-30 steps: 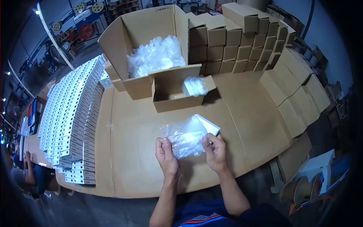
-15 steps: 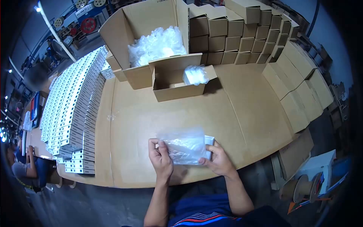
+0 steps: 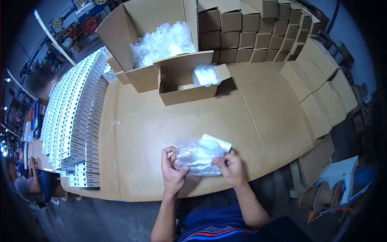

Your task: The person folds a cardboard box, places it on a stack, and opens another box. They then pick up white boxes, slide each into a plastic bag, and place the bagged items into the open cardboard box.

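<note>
A clear plastic bubble bag (image 3: 198, 157) is stretched between my two hands above the cardboard-covered table (image 3: 161, 125). My left hand (image 3: 173, 171) pinches its left end between thumb and fingers. The thumb of my right hand (image 3: 231, 169) presses on its right end. A small white box (image 3: 217, 142) sticks out behind the bag at the upper right, close to the fingers of my right hand, tilted down to the right. Whether those fingers also grip the white box is hidden.
An open carton (image 3: 187, 95) holds a bubble-wrapped bundle (image 3: 207, 75). Behind it a large carton (image 3: 145, 82) contains clear plastic bags. White boxes (image 3: 76, 121) are stacked at left, brown boxes (image 3: 250, 30) at back and right. A person (image 3: 34, 181) sits far left.
The white box has turned and now shows above the bag instead of at its right side. My right thumb has shifted onto the bag. The view has shifted slightly.
</note>
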Motion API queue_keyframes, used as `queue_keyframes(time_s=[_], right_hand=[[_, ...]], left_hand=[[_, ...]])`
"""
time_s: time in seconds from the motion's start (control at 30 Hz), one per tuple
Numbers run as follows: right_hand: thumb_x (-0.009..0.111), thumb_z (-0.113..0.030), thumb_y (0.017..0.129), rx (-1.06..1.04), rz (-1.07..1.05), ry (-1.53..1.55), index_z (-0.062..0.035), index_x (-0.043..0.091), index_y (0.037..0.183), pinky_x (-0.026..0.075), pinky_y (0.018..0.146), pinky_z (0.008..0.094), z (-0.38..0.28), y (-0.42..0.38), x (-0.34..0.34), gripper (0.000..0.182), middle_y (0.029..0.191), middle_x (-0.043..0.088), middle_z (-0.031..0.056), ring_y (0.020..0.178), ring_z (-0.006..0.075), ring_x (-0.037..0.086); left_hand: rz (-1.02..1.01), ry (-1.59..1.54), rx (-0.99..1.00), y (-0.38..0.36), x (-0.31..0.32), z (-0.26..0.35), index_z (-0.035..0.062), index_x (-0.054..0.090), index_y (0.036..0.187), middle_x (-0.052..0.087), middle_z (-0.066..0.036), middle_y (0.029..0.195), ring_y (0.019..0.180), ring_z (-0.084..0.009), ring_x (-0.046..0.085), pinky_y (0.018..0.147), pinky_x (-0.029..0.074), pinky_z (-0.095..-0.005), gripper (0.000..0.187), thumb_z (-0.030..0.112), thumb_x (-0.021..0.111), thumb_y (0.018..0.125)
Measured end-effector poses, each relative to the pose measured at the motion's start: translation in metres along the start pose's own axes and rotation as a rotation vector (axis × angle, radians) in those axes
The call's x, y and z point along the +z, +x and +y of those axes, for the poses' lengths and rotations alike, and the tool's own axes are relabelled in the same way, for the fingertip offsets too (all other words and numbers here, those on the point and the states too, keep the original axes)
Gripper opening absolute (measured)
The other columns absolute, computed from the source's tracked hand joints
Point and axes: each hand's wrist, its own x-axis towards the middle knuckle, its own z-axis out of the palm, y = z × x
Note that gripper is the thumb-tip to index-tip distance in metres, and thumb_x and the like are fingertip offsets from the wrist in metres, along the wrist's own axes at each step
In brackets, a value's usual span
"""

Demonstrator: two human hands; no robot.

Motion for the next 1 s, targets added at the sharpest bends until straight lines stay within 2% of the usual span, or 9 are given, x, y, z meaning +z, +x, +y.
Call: queue_keyframes(time_s=[0.1,0.2,0.23,0.33,0.37,0.47,0.57,0.7,1.0], right_hand=[[0.065,-0.034,0.103,-0.017,-0.029,-0.058,-0.0001,0.076,0.087,0.046,0.091,0.0345,-0.007,0.004,-0.008,0.039,0.105,0.066,0.0114,0.103,0.0196,0.058],[0.059,-0.035,0.106,-0.107,-0.020,-0.015,-0.0003,0.075,0.089,0.046,0.090,0.0338,-0.006,0.006,-0.004,0.042,0.102,0.067,0.0113,0.101,0.0201,0.057],[0.057,-0.034,0.107,-0.143,-0.011,0.012,-0.0003,0.075,0.090,0.046,0.089,0.0336,-0.005,0.007,-0.003,0.042,0.101,0.067,0.0114,0.100,0.0203,0.057],[0.057,-0.032,0.107,-0.110,0.170,0.019,-0.0004,0.075,0.096,0.046,0.087,0.0332,-0.003,0.012,-0.003,0.038,0.101,0.066,0.0119,0.098,0.0207,0.058],[0.054,-0.026,0.107,-0.098,0.135,-0.191,0.0013,0.073,0.099,0.046,0.095,0.0333,-0.013,0.013,-0.018,0.034,0.117,0.063,0.0121,0.105,0.0193,0.059],[0.065,-0.001,0.095,-0.264,0.295,-0.209,-0.0040,0.075,0.095,0.049,0.089,0.0314,-0.034,0.015,-0.035,0.011,0.112,0.065,0.0160,0.105,0.0225,0.062],[0.076,0.009,0.075,-0.828,0.132,-0.526,-0.0079,0.077,0.095,0.055,0.081,0.0324,-0.074,0.035,-0.056,0.026,0.115,0.066,0.0199,0.103,0.0291,0.066],[0.082,0.007,0.062,-0.879,-0.267,-0.486,-0.0067,0.075,0.092,0.057,0.087,0.0391,-0.107,0.047,-0.052,0.034,0.125,0.062,0.0241,0.112,0.0343,0.066],[0.084,-0.012,0.073,-0.904,-0.625,-0.525,-0.0042,0.070,0.091,0.050,0.102,0.0485,-0.117,0.074,-0.046,0.024,0.129,0.059,0.0185,0.114,0.0354,0.062]], left_hand=[[-0.093,0.164,-0.123,0.002,0.000,0.008,-0.0014,0.043,0.140,0.070,-0.011,0.108,0.106,-0.0159,0.067,0.091,0.055,-0.0300,0.074,0.013,0.087,0.083],[-0.220,0.359,-0.215,0.009,0.001,0.016,-0.0029,0.058,0.129,0.071,-0.011,0.108,0.100,-0.0159,0.067,0.089,0.055,-0.0316,0.056,0.011,0.086,0.083],[-0.178,0.423,-0.264,0.010,0.004,0.019,-0.0033,0.066,0.116,0.073,-0.010,0.104,0.095,-0.0156,0.068,0.087,0.055,-0.0318,0.041,0.012,0.086,0.083],[-0.145,0.460,-0.171,0.006,0.008,0.018,-0.0025,0.066,0.113,0.071,-0.007,0.099,0.093,-0.0146,0.066,0.086,0.054,-0.0310,0.041,0.014,0.087,0.082],[-0.112,0.492,-0.137,0.004,0.007,0.016,-0.0015,0.066,0.112,0.071,-0.007,0.097,0.092,-0.0143,0.066,0.086,0.054,-0.0307,0.040,0.015,0.087,0.082],[-0.143,0.553,-0.143,0.002,0.008,0.025,-0.0010,0.066,0.110,0.071,-0.006,0.097,0.091,-0.0141,0.066,0.085,0.054,-0.0306,0.040,0.016,0.088,0.081],[-0.178,0.544,-0.203,-0.001,0.006,0.018,-0.0013,0.066,0.110,0.071,-0.006,0.097,0.090,-0.0141,0.066,0.085,0.054,-0.0308,0.041,0.016,0.088,0.080],[-0.262,0.510,-0.210,-0.004,0.010,0.023,-0.0033,0.066,0.114,0.072,-0.009,0.097,0.090,-0.0149,0.067,0.084,0.055,-0.0315,0.041,0.014,0.086,0.082],[-0.332,0.429,-0.226,-0.008,0.007,0.018,-0.0027,0.066,0.115,0.071,-0.009,0.103,0.095,-0.0148,0.066,0.088,0.054,-0.0314,0.043,0.012,0.087,0.081]])
